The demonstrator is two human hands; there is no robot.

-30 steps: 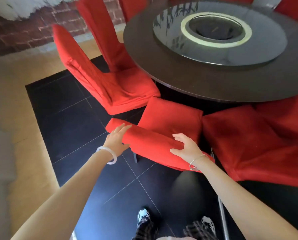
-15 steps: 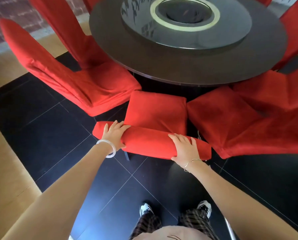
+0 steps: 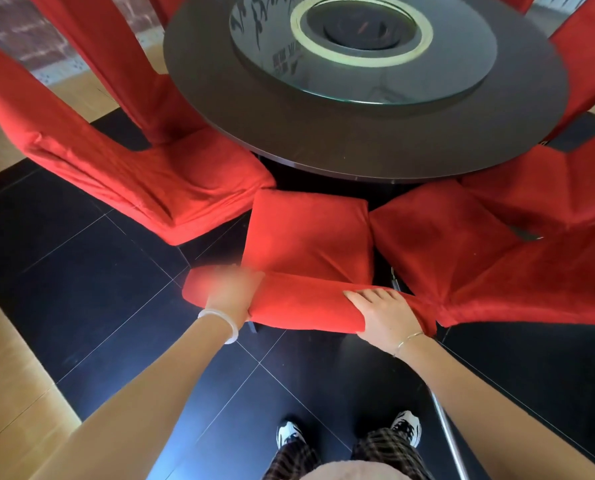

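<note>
A chair in a red cloth cover stands in front of me with its seat (image 3: 309, 233) pushed up to the round dark table (image 3: 358, 143). Its padded back top (image 3: 299, 306) runs across the view just below the seat. My left hand (image 3: 232, 289), blurred by motion, wraps over the left end of the back top. Further right on the same top, my right hand (image 3: 386, 317) grips it with the fingers laid over the cloth. A bangle sits on each wrist.
More red-covered chairs crowd both sides, one on the left (image 3: 133, 174) and one on the right (image 3: 496, 258) touching my chair. A glass turntable (image 3: 462, 71) sits on the table. Black floor tiles (image 3: 98, 271) lie underfoot, with my shoes (image 3: 289, 434) below.
The chair has drawn in closer under the table and squarer to it. My right hand has slid further over the back top. My left hand is now blurred.
</note>
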